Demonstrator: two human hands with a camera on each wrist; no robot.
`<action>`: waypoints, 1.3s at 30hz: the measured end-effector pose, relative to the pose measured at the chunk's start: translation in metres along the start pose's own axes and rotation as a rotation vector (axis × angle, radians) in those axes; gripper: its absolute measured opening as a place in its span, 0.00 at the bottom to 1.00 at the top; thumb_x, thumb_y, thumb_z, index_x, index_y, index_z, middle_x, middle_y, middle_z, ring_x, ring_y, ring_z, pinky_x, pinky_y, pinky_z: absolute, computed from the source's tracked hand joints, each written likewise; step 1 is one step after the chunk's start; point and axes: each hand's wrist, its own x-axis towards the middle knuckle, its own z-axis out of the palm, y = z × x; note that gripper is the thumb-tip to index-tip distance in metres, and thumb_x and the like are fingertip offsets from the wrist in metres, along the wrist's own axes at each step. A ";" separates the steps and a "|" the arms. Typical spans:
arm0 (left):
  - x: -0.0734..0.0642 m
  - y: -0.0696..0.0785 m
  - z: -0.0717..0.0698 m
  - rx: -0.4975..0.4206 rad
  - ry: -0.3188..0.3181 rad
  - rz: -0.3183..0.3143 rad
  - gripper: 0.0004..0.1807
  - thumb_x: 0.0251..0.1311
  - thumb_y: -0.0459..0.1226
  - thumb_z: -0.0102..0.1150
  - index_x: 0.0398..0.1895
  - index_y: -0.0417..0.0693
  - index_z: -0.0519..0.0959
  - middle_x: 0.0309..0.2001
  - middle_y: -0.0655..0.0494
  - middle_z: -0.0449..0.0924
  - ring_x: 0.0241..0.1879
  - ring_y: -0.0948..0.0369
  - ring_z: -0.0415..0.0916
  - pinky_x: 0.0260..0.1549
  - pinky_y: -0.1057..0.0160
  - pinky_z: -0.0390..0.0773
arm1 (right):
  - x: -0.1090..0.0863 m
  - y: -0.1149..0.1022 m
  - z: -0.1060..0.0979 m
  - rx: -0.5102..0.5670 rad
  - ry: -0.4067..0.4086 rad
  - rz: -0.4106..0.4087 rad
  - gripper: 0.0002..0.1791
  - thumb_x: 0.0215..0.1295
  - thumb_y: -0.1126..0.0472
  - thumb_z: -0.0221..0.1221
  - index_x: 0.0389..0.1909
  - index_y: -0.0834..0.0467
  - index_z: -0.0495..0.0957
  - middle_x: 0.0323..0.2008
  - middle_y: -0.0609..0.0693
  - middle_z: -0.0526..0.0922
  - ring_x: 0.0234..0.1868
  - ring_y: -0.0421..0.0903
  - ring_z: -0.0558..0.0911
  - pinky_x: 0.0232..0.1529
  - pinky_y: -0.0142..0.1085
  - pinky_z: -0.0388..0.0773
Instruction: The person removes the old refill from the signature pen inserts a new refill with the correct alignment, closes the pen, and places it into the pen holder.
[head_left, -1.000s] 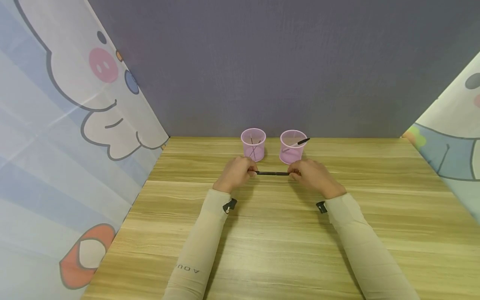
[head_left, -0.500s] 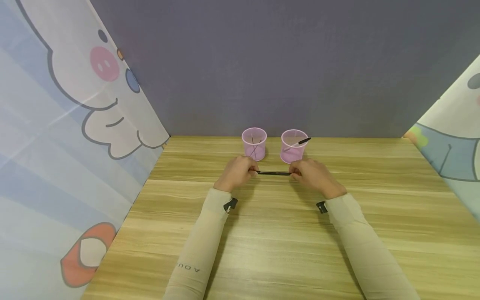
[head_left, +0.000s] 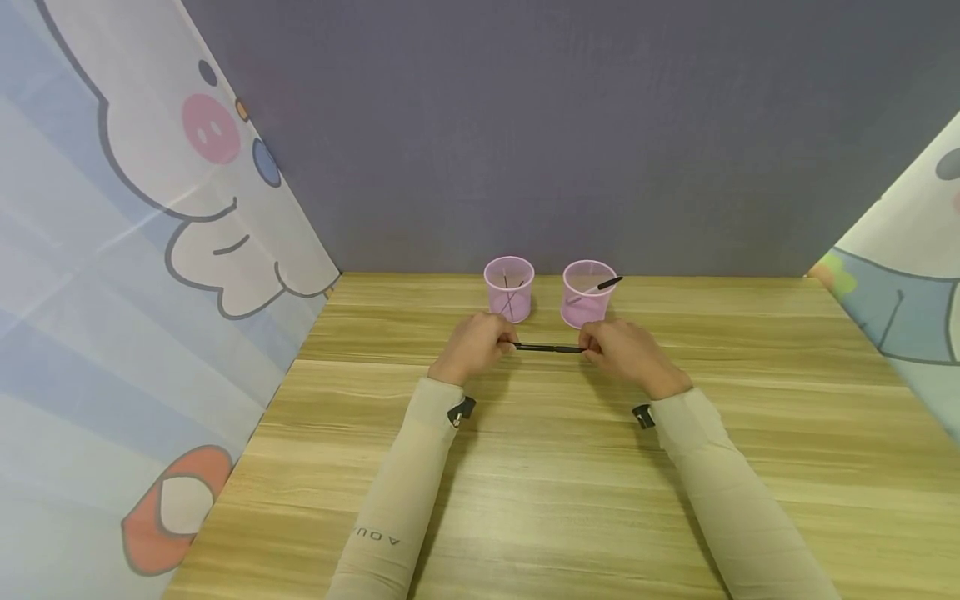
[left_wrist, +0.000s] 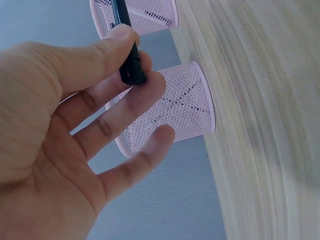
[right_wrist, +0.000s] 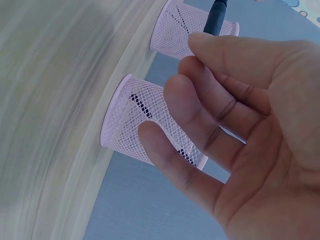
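A slim black pen (head_left: 549, 347) lies level between both hands, in front of two pink mesh pen cups. My left hand (head_left: 471, 343) pinches its left end between thumb and fingers; in the left wrist view the pen's blunt end (left_wrist: 133, 72) pokes out past the thumb. On the other side, my right hand (head_left: 624, 352) pinches the right end, with thumb and index finger on the black barrel (right_wrist: 216, 19) in the right wrist view. The remaining fingers of both hands are spread loosely. Behind the left hand stands the left cup (head_left: 493, 303); the right cup (head_left: 579, 317) is behind the right hand.
Thin dark sticks (head_left: 509, 297) cross inside the left cup. A pen with a black end (head_left: 609, 283) leans out over the right cup's rim. A grey wall (head_left: 570, 150) rises behind the wooden table (head_left: 540, 500), and a cartoon-printed curtain (head_left: 172, 350) hangs at the left.
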 end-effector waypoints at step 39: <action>0.000 0.001 -0.001 -0.002 0.006 -0.008 0.02 0.62 0.36 0.70 0.35 0.52 0.89 0.34 0.60 0.88 0.36 0.63 0.82 0.41 0.60 0.82 | 0.001 -0.001 0.000 -0.010 -0.014 0.036 0.06 0.62 0.63 0.68 0.34 0.55 0.79 0.27 0.46 0.82 0.30 0.45 0.79 0.32 0.44 0.76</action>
